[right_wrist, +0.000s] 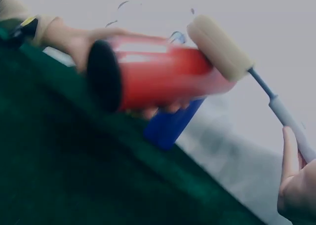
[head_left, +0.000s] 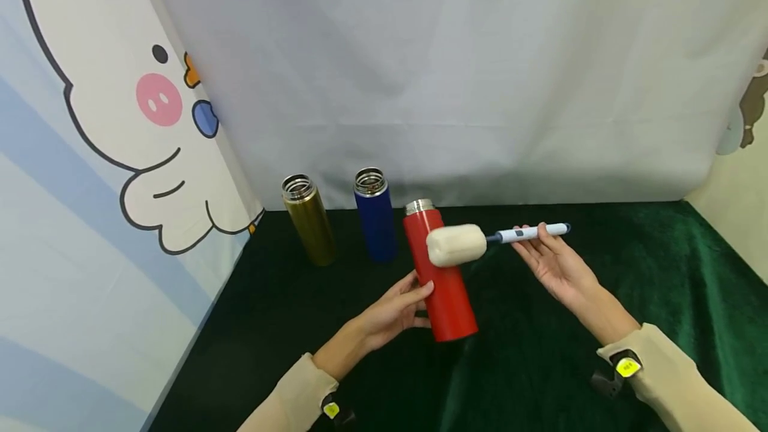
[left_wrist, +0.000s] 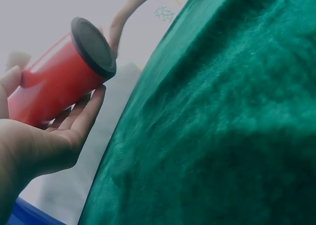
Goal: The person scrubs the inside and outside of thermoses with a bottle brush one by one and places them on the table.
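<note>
My left hand [head_left: 393, 311] grips a red thermos bottle [head_left: 451, 302] around its lower half, thumb across the front. The bottle leans with its steel mouth up and to the left; its dark base [left_wrist: 94, 45] faces the left wrist camera. In my right hand [head_left: 561, 269] is a bottle brush, its pale handle [head_left: 534, 233] pinched between thumb and fingers. The brush's cream sponge head [head_left: 457, 245] points left and overlaps the upper part of the red bottle in the head view. In the right wrist view the sponge [right_wrist: 219, 47] also overlaps the bottle's mouth end, which it hides.
An olive-gold bottle [head_left: 311, 225] and a blue bottle [head_left: 375, 222] stand upright and uncapped at the back left of the dark green cloth [head_left: 540, 365]. Behind them hangs a pale curtain [head_left: 450, 85]. A cartoon-printed sheet [head_left: 108, 185] borders the left side.
</note>
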Demonstrator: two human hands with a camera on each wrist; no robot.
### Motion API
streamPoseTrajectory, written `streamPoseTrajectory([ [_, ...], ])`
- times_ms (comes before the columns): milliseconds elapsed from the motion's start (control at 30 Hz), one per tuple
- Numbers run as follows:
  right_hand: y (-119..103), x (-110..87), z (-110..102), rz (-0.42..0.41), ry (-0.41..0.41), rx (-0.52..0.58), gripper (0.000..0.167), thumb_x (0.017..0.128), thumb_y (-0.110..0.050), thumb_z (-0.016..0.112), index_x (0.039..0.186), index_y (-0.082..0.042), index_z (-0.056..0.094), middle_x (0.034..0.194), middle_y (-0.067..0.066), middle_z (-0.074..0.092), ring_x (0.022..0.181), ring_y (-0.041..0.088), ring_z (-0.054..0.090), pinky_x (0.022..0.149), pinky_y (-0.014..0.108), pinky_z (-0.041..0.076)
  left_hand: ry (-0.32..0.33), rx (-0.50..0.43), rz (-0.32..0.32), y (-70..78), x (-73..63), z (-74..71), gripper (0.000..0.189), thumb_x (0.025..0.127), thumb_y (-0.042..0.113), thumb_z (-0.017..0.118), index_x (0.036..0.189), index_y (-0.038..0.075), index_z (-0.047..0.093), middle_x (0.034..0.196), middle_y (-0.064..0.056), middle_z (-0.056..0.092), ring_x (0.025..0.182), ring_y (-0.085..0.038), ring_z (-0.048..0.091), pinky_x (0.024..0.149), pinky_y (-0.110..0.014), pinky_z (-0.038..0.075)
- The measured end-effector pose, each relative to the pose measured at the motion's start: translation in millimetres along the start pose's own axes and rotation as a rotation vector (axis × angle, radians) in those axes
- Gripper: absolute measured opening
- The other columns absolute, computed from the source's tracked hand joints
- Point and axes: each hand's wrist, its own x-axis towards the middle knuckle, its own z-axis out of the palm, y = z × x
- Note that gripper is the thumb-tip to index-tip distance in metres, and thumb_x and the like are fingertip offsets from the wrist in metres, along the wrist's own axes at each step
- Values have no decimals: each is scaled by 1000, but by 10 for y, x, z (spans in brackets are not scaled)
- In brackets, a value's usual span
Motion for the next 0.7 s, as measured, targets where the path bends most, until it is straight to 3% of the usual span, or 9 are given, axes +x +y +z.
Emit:
streamPoseTrajectory([
  [167, 22, -156, -139, 65, 18, -242, 17, 110, -19, 41, 120, -18, 55, 115, 6, 70, 112, 19, 71, 98, 33, 58, 29, -41, 20, 52, 9, -39, 56, 109, 32, 45, 159, 19, 26, 135, 4, 61, 117, -12, 63, 100, -40, 52],
  [400, -19, -227, -223, 83, 17, -466, 24, 111, -22, 41, 127, -27, 58, 116, -1, 70, 111, 13, 69, 94, 29, 59, 17, -95, 43, 80, 21, -24, 59, 108, 38, 46, 159, 18, 25, 134, 4, 59, 116, -13, 63, 98, -37, 53],
  [533, -37, -205, -238, 84, 15, -493, 26, 111, -23, 40, 126, -27, 60, 113, -2, 70, 109, 11, 70, 89, 26, 60, -5, -140, 42, 68, 10, 14, 61, 108, 43, 45, 160, 18, 22, 134, 4, 58, 117, -12, 62, 98, -35, 54],
  [700, -67, -126, -197, 84, 9, -373, 25, 111, -20, 40, 124, -21, 61, 114, 3, 70, 109, 15, 70, 91, 27, 60, 16, -143, 34, 56, 51, 14, 60, 109, 43, 42, 160, 21, 21, 137, 3, 56, 120, -13, 61, 99, -37, 53],
])
